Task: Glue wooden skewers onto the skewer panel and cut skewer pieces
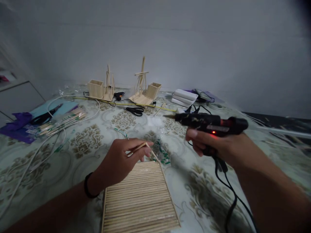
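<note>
My right hand (pixel 213 142) is wrapped round a black glue gun (pixel 199 120), raised over the table on the right, its nozzle pointing left and a small red light glowing on its side. In my left hand (pixel 128 158), thumb and fingers pinch thin wooden sticks (pixel 153 153) that meet at an angle near the fingertips. One stick reaches down to the far right corner of a flat panel of sticks (pixel 141 197) laid side by side. That panel lies on the table below my left hand, which covers part of its far left corner.
Two stick models (pixel 96 89) (pixel 143 87) stand near the wall. Black scissors (pixel 135 111) lie before them, near a second glue gun (pixel 119 95). Bundled sticks (pixel 65 121) and a purple packet (pixel 17 129) are at left. White rolls (pixel 184 97) lie back right. A black cord (pixel 230 191) hangs from the held gun.
</note>
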Available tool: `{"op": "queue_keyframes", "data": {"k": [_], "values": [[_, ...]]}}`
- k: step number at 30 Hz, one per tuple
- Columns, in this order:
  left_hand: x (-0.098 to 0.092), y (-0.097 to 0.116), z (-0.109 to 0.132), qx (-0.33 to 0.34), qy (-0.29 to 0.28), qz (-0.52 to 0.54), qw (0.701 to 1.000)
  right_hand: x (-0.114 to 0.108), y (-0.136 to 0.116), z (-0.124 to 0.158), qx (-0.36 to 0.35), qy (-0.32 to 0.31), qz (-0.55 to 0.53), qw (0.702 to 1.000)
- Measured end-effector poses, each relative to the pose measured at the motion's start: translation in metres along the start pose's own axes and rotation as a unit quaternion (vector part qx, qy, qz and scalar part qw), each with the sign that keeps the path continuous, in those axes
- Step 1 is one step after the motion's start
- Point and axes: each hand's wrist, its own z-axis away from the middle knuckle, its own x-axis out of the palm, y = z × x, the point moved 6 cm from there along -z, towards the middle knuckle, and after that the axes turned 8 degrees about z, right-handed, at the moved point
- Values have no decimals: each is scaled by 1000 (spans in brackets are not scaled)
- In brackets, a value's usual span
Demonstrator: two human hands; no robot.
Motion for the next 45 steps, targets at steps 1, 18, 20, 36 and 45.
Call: {"op": "queue_keyframes", "data": {"k": [1, 18, 20, 36, 45], "values": [[0, 0, 0, -1, -2, 1, 1000, 7, -5, 5, -5, -33, 13, 999], [-2, 4, 1, 3, 1, -26, 1000, 40, -43, 35, -167, -25, 64, 984], [-2, 3, 1, 3, -1, -33, 999, 42, -42, 35, -168, -28, 66, 983], [-2, 1, 2, -2, -7, -28, 1000, 47, -37, 32, -117, -66, 31, 990], [-1, 1, 3, -11, -3, -8, 1000, 50, -39, 33, -141, -70, 42, 987]]}}
